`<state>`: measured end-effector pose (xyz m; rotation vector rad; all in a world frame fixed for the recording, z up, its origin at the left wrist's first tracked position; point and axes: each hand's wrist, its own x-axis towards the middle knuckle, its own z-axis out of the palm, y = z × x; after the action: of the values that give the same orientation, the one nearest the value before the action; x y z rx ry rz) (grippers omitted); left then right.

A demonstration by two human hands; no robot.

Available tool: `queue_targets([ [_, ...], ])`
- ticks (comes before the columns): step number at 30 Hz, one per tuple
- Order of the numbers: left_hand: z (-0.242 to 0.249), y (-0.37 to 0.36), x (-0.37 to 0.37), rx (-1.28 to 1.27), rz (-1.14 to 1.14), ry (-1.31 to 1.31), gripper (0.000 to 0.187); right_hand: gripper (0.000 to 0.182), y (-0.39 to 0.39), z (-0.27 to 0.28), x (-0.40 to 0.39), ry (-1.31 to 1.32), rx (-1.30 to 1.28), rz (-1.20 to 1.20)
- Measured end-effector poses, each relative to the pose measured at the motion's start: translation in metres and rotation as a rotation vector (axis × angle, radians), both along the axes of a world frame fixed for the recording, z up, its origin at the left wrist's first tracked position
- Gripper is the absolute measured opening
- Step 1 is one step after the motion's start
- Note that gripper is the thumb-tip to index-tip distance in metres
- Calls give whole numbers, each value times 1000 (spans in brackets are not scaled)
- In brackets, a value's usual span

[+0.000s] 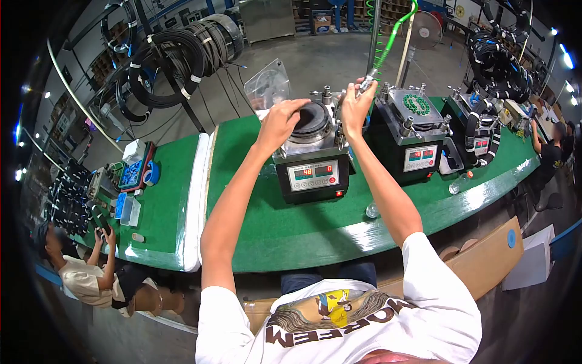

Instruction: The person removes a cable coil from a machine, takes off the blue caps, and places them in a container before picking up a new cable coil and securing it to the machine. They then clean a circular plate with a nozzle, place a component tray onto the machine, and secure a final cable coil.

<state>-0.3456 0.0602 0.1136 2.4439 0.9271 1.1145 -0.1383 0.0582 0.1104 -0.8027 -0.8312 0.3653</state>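
My left hand (279,124) reaches over the left side of a round black plate (313,119) on top of a polishing-type machine (314,176) with a red digital display. Its fingers are stretched out at the plate's rim, with nothing gripped in them. On the other side of the plate, my right hand (356,112) is closed around an air blow gun (365,85). A green air hose (391,45) runs up from the gun. Behind the plate, a clear panel (268,85) stands tilted up.
A second machine (416,155) stands at the right, carrying a ring of green pieces (416,104); a third (481,136) is beyond it. Small bottles (454,187) sit on the green table (254,242). At far left, a seated person (91,276) works at another bench.
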Motion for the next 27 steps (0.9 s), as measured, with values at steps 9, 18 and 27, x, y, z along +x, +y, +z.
queue_targets([
  [9,-18,12,-6,-45,41,536,49,22,-1,-11,70,-23,-20,-73],
  [18,-23,17,1,-1,83,482,40,24,24,-111,108,-430,-324,-166],
  [27,-25,3,6,204,272,492,34,27,95,-65,136,-633,-352,-224],
])
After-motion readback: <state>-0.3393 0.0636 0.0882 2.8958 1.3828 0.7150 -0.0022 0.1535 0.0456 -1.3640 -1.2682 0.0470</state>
